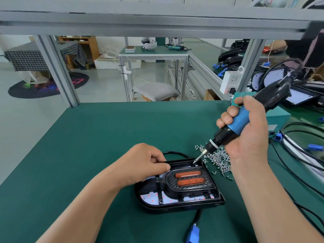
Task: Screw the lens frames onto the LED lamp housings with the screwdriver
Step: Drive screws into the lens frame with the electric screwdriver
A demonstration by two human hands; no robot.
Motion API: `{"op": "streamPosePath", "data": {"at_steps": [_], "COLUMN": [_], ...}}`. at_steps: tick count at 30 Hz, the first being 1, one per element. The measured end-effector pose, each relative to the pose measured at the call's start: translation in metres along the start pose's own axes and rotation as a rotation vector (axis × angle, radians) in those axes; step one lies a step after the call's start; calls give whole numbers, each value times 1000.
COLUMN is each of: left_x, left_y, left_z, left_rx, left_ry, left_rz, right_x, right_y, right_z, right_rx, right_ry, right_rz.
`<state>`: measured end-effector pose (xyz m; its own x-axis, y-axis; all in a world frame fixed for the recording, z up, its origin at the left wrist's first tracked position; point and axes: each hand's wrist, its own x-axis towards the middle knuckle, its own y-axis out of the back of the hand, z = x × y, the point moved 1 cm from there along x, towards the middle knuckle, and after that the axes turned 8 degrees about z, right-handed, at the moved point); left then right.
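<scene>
The black LED lamp housing [178,202] lies on the green desk [87,137] with the lens frame [190,181] seated in it. The left hand [145,163] rests on the housing's far-left edge, fingers [162,166] curled, thumb pressing down. The right hand [245,130] has its fingers clamped around the blue electric screwdriver [235,127], bit tip at the frame's far corner. Loose screws [219,159] lie piled just beside the housing.
</scene>
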<state>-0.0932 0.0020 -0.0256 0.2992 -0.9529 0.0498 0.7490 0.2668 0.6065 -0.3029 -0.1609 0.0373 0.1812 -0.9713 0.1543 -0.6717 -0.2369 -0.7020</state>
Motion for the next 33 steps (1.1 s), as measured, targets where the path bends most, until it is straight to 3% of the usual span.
{"op": "streamPosePath", "data": {"at_steps": [16,27,33], "left_x": [1,0,-1], "left_y": [-3,-3,-5], "left_z": [-2,1,1], "left_rx": [17,27,7], "left_ry": [-50,-67,-63], "left_rz": [27,41,39], "right_x": [-3,-11,-10], "right_y": [-3,-17,-25], "right_z": [1,1,2], "right_rx": [-107,-193,-266], "right_ry": [-4,22,-30], "right_rz": [-39,-278,-251]}}
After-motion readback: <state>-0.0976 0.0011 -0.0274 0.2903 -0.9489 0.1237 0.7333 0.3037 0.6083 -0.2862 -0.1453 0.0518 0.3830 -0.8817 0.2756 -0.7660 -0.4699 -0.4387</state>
